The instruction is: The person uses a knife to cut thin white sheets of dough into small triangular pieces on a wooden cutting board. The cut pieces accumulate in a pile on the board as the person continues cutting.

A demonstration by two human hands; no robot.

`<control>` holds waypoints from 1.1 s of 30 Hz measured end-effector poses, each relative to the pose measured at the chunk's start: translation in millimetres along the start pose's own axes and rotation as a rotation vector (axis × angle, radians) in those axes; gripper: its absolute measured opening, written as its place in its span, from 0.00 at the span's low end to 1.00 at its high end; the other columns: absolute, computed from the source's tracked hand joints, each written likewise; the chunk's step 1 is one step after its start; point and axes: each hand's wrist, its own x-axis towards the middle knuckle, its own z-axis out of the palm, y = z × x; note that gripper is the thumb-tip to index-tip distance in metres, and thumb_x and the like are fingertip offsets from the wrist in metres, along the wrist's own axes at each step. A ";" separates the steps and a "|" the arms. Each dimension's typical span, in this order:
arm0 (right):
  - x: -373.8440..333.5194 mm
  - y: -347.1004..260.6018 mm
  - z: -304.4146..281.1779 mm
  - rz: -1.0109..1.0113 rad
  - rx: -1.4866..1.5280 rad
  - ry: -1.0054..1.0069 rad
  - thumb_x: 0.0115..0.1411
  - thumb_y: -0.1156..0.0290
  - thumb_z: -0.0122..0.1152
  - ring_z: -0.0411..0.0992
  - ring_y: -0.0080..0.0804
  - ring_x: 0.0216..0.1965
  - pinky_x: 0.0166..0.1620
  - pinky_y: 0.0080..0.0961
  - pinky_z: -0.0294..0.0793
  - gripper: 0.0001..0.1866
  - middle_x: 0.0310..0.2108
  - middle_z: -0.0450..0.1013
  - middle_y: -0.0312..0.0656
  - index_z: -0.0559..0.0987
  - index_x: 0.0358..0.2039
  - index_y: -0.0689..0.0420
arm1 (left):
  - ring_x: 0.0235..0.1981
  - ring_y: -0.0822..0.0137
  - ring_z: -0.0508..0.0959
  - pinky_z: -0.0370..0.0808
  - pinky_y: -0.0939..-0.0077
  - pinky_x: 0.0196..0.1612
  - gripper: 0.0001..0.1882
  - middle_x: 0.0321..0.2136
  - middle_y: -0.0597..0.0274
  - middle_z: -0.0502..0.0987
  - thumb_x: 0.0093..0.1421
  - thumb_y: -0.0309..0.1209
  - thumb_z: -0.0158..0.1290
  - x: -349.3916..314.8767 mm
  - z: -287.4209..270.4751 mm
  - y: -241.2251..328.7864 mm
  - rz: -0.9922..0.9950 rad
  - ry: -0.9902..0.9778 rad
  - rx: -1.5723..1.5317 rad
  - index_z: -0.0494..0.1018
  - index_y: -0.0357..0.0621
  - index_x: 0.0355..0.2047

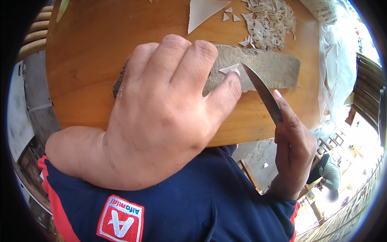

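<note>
A worn strip of wood [274,68] lies across the table as a cutting board. My left hand [165,97] covers its left part, fingers bent over it and their tips hidden. The left thumb is stretched apart from the fingers, its tip pressing a small white triangular piece [227,69] on the board. In my right hand [296,141] is a knife [264,90], gripped with the forefinger along the blade. The blade slants up and left, its tip just right of the white piece. Whether the tip touches the board I cannot tell.
Behind the board lie a heap of small white triangles [272,24] and a larger white sheet [203,13] on the brown table [88,64]. A clear plastic bag [336,72] sits at the right edge. Beyond, a person [328,173] is at lower right.
</note>
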 end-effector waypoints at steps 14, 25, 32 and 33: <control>20.9 15.5 -2.6 -0.193 -0.256 0.037 0.46 0.87 0.61 0.60 0.29 0.16 0.23 0.34 0.66 0.38 0.16 0.53 0.36 0.82 0.58 0.42 | 0.40 0.56 0.76 0.70 0.61 0.39 0.27 0.44 0.53 0.76 0.38 0.29 0.67 7.7 -9.4 0.2 0.019 -0.072 0.062 0.83 0.46 0.44; 13.1 -9.2 -7.8 -0.095 -0.319 -0.088 0.57 0.89 0.55 0.66 0.33 0.21 0.29 0.34 0.70 0.33 0.20 0.64 0.41 0.78 0.63 0.51 | 0.43 0.55 0.76 0.71 0.60 0.42 0.27 0.44 0.55 0.76 0.38 0.31 0.66 -2.7 -0.8 -4.8 0.043 0.005 0.105 0.84 0.47 0.44; 8.7 -23.5 -7.4 -0.077 -0.429 -0.086 0.53 0.89 0.55 0.66 0.35 0.20 0.28 0.36 0.71 0.38 0.20 0.62 0.41 0.76 0.65 0.48 | 0.46 0.53 0.75 0.71 0.58 0.44 0.29 0.46 0.53 0.75 0.39 0.30 0.66 -6.3 -0.1 -3.7 0.035 0.009 0.101 0.83 0.47 0.46; 9.8 -20.1 -5.3 -0.093 -0.430 -0.051 0.50 0.88 0.57 0.65 0.34 0.18 0.26 0.36 0.70 0.40 0.19 0.60 0.39 0.77 0.65 0.45 | 0.46 0.53 0.75 0.71 0.58 0.45 0.29 0.46 0.53 0.75 0.39 0.30 0.66 -5.4 -0.5 -3.1 0.035 -0.001 0.097 0.83 0.46 0.47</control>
